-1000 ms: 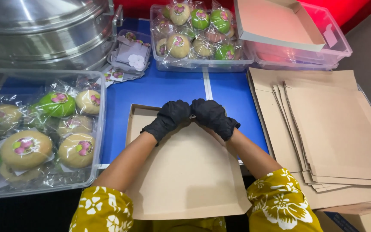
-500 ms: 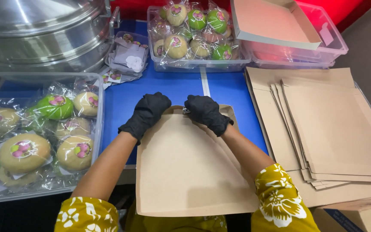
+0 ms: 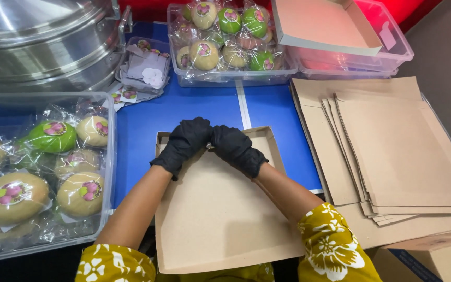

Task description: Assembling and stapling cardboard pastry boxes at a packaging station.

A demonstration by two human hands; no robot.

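Hands in black gloves, left hand [image 3: 184, 143] and right hand [image 3: 236, 149], have drawn back together from half a second ago, fingers curled on the far wall of the cardboard box [image 3: 220, 219] lying flat on the blue table [image 3: 152, 120], so that wall looks nearly folded.

A strip of bare blue table top [image 3: 184, 112] lies open beyond the flat brown cardboard box [image 3: 220, 219]. On the left, a clear plastic tub of wrapped round buns [image 3: 109, 156] walls it in, with the big steel steamer pot [image 3: 43, 47] behind. A stack of brown cardboard sheets [image 3: 392, 156] crowds the right; another clear bun tub [image 3: 230, 78] closes the far edge.
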